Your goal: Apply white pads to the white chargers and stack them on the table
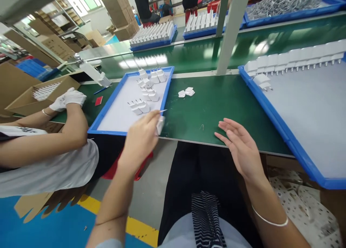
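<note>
My left hand (142, 134) is closed around a white plug adapter (160, 125), blurred by motion, at the near right corner of a blue-rimmed tray (106, 110). A thin white piece (163, 111) sticks out by its fingertips. Several white plug adapters (139, 106) with two metal pins stand in that tray. My right hand (240, 143) hovers over the bench's front edge with fingers apart, holding nothing. Between the hands and farther back lies a small pile of flat white pieces (187, 92) on the green bench (200, 111).
At the right, a second blue-rimmed tray (286, 131) holds a row of adapters (297, 58). A co-worker's gloved hands (69, 98) rest at the left near a cardboard box (20, 102). A metal post (229, 35) rises behind the bench, with more trays (154, 35) beyond.
</note>
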Motion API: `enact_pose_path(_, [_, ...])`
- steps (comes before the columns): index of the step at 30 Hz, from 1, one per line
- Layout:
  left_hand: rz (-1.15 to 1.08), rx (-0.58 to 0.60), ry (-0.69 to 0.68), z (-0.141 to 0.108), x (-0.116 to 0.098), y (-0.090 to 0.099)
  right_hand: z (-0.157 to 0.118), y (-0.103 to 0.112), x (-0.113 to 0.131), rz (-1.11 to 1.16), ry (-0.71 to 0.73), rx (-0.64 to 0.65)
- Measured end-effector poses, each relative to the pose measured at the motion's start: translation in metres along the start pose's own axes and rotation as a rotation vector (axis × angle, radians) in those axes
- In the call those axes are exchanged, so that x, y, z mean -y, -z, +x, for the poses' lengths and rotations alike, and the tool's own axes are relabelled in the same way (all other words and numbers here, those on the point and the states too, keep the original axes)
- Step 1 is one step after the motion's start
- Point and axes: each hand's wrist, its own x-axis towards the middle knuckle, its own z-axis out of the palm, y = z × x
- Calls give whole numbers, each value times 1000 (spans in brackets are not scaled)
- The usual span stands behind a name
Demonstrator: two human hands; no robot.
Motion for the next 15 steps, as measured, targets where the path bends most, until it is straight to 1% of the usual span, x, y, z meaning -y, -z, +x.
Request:
enact_pose_path(1, [196, 133, 99, 6, 11, 7, 0, 0, -2, -7, 5, -2])
enact_pose_path(2, [360, 298, 185, 14, 21, 11, 1, -1, -5, -12, 14, 1])
enact_pose_path(3, [474, 445, 242, 22, 28, 11, 2, -2, -7, -16, 25, 10])
enact_pose_path(4, [521, 513, 259, 30, 34, 9, 4, -3, -10, -19, 36, 26])
enact_pose_path(5, [541, 549, 255, 39, 37, 4, 6, -3, -12, -22, 47, 44])
enact_pose_path(7, [557, 570, 225, 53, 40, -9, 10, -4, -14, -36, 56, 75])
enact_pose_path(10, [594, 603, 195, 67, 42, -28, 7, 0, -4, -100, 36, 129])
enact_pose_path(12, [616, 632, 191, 72, 46, -37, -5, 6, 11, -177, 28, 188])
enact_pose_path(13, [625, 649, 190, 73, 48, -39, -13, 10, 22, -228, 47, 220])
enact_pose_path(15, [634, 670, 178, 75, 54, -39, -27, 22, 46, -362, 131, 264])
